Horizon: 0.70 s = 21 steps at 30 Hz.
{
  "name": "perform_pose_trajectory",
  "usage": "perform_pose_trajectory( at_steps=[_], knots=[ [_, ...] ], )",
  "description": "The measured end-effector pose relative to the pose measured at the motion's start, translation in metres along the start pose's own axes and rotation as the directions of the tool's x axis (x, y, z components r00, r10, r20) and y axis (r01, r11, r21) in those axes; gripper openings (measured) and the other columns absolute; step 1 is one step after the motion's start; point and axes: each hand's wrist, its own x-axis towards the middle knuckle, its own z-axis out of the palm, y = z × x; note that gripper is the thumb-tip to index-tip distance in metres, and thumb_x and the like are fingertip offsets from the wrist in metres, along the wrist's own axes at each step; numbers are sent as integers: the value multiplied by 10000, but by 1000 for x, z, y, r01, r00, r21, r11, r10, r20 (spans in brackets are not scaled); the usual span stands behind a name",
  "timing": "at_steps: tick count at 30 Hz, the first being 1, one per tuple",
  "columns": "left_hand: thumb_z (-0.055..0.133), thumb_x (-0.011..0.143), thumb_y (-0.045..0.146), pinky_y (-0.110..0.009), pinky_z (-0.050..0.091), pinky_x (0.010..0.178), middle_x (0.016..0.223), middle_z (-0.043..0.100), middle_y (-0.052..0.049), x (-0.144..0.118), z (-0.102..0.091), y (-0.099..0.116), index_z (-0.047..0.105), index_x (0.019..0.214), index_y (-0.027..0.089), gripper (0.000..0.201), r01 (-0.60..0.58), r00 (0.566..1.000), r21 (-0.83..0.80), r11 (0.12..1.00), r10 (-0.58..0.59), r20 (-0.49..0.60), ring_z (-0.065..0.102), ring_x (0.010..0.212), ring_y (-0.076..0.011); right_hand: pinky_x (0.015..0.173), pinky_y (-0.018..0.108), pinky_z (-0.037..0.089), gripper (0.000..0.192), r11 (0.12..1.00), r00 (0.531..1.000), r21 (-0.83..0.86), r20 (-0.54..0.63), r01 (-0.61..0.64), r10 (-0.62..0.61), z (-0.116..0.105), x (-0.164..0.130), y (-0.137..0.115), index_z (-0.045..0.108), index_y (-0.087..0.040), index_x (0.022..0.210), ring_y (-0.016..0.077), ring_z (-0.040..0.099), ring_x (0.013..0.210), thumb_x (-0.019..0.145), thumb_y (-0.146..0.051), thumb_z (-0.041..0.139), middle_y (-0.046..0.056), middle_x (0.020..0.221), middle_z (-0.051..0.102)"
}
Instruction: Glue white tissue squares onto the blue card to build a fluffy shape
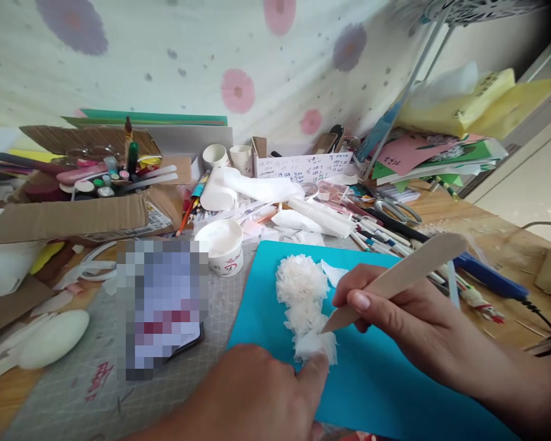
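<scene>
In the head view, my right hand [390, 312] is closed around a wide wooden craft stick [408, 263]. The stick's lower tip touches the ruffled white tissue paper [314, 343] on a blue sheet [367, 380]. My left hand [275, 386] presses the near end of that tissue with a stretched index finger; its other fingers are mostly hidden. The white ruffles form a strip, with a rounder fluffy clump [302, 278] at the far end. A small loose white piece [333, 272] lies beside the clump.
A paper cup [220, 248] with white contents and a pixelated phone [165, 306] stand left of the sheet. Behind are a cardboard box [73, 214] of tools, white rolls [257, 187] and pens. Scissors [397, 208] and a blue corded tool [491, 275] lie right.
</scene>
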Motion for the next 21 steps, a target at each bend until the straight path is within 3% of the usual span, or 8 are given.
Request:
perform_pose_trajectory(
  at_steps=[2,5,8,11,14,17,21],
  knots=[
    [539,872,267,-292,491,522,858,751,-88,-1,-3,3,519,1295,233,424,30,1000,-17,999,-30,2,716,703,-293,646,236,454,306,999,998,-30,40,44,-43,-4,4,0,545,-197,720,126,545,717,978,-310,427,10,760,557],
    [528,873,229,-299,501,578,876,750,-82,-2,-7,9,545,1266,248,395,87,996,-32,996,-87,-10,717,754,-286,732,272,446,210,979,973,-157,210,128,-94,-7,10,-1,570,-182,816,148,541,805,958,-188,416,35,849,564],
    [537,853,178,-287,500,613,896,748,-70,-3,-8,9,562,1244,257,400,96,995,-62,993,-97,-15,716,785,-267,699,267,424,106,927,931,-349,365,138,-2,-2,17,0,604,-174,897,151,531,804,881,-129,510,37,880,573],
    [563,825,180,-267,488,603,861,744,-55,-3,-6,7,587,1200,255,383,64,997,-106,992,-68,-31,711,734,-240,624,255,386,125,882,945,-464,318,81,81,8,23,2,547,-167,685,143,509,725,798,-154,600,13,764,532],
    [561,814,176,-252,461,559,805,738,-43,-4,-5,8,604,1168,255,365,64,997,-90,994,-69,-47,704,690,-234,574,237,363,163,903,963,-417,188,-100,194,11,27,2,486,-179,625,123,484,656,759,-143,572,-13,697,510],
    [544,822,165,-242,432,524,786,738,-40,-7,-5,10,610,1161,254,357,72,995,-68,995,-76,-66,702,682,-236,510,222,339,127,907,922,-330,190,-263,337,11,28,3,488,-187,619,107,450,589,730,-144,533,-33,649,486],
    [554,811,136,-234,434,538,800,742,-31,-8,-5,11,624,1130,254,347,51,994,-92,994,-59,-92,698,674,-215,493,231,313,115,886,899,-356,211,-296,385,13,27,6,488,-185,595,108,441,583,693,-145,534,-33,637,478]
  ],
)
